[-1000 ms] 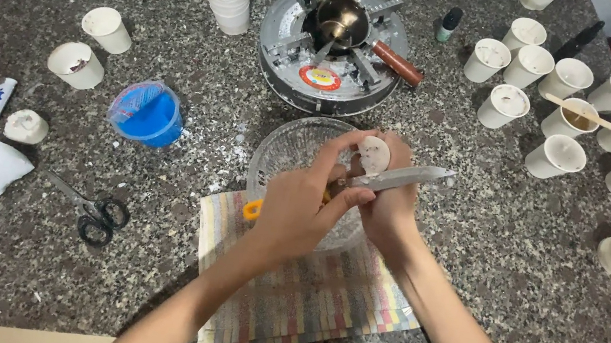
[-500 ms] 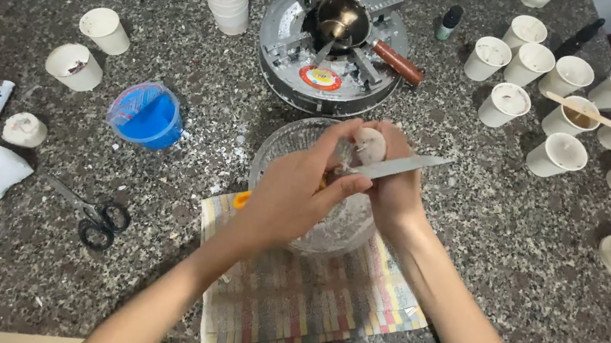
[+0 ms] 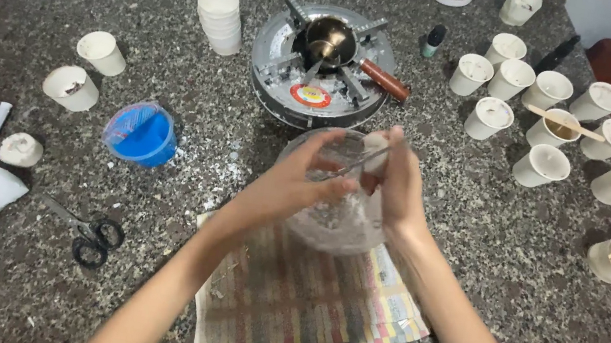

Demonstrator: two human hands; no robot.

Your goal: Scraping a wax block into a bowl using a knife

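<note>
Big speckled granite tabletop [image 3: 25,267], pretty cluttered. A striped paper sheet [image 3: 301,308] lies at the near edge, and a clear glass bowl [image 3: 330,224] with whitish flakes in it sits on the sheet's far end. Just behind the bowl there's a round metal burner stand [image 3: 318,85] with a small brass pot [image 3: 331,38] on it. Loads of white paper cups [image 3: 536,166] off to the right, a blue cup [image 3: 143,136] and black scissors [image 3: 90,232] on the left. Over the bowl, the left hand [image 3: 295,186] has its fingers closed around a thin metal blade [image 3: 359,162], which touches the small white lump [image 3: 375,151] that the right hand [image 3: 403,190] pinches.
</note>
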